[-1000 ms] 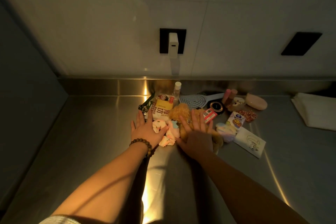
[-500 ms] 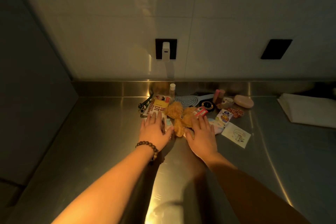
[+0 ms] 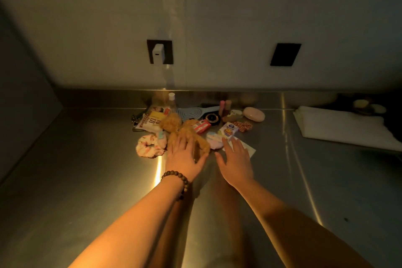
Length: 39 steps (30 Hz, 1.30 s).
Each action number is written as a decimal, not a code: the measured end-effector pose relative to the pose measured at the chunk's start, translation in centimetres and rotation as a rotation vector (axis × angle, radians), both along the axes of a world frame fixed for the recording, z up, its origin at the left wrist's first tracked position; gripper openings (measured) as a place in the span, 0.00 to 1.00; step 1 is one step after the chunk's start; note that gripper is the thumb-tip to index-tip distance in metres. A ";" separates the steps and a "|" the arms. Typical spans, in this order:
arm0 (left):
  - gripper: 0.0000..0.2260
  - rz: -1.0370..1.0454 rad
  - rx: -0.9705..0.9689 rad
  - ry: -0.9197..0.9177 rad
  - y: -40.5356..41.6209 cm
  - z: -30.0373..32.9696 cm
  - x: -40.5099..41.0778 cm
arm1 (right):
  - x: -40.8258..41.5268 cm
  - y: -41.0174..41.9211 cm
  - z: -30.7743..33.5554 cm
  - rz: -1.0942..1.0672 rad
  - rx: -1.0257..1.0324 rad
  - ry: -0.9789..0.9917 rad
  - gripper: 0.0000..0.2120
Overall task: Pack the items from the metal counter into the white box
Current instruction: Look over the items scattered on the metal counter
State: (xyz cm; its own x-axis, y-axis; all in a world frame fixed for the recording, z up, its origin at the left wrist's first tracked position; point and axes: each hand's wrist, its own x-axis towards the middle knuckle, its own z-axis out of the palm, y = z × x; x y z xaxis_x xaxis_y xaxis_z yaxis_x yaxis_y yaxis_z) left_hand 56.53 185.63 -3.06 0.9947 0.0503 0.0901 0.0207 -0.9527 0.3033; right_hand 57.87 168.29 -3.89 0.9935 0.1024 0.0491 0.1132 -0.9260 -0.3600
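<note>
resting flat on the plush toy [image 3: 185,135], left hand [image 3: 185,156]; right hand [image 3: 236,159] flat just beside, both hands released

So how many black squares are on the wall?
2. One black square is up on the wall above the pile of things, with a white plug stuck in it. The other black square is further right, with nothing in it.

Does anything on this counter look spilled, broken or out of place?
Nothing looks spilled or broken. The items lie in a loose heap by the back wall, with the plush toy sprawled over its neighbours under the left hand. No white box is clearly recognisable.
</note>
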 end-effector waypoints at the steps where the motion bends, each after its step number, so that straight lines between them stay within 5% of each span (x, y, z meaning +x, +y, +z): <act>1: 0.37 -0.020 0.002 0.006 -1.1 0.1 0.0 | -0.3 -1.2 0.1 -0.021 0.005 0.001 0.27; 26: 0.38 -0.527 -0.014 0.086 -19.2 -2.1 -15.7 | -26.0 -17.1 -0.6 -0.540 0.006 0.004 0.27; 39: 0.36 -0.824 -0.035 0.085 -37.6 0.3 -20.8 | -34.2 -32.8 -0.1 -0.817 0.175 -0.070 0.27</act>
State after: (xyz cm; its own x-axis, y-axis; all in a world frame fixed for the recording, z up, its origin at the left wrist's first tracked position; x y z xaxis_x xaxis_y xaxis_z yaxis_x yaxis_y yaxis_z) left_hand 35.70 148.06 -2.74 0.7173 -0.6963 0.0249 -0.6559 -0.6627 0.3615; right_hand 23.72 135.52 -4.04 0.7460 -0.6631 0.0613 -0.5416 -0.6578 -0.5234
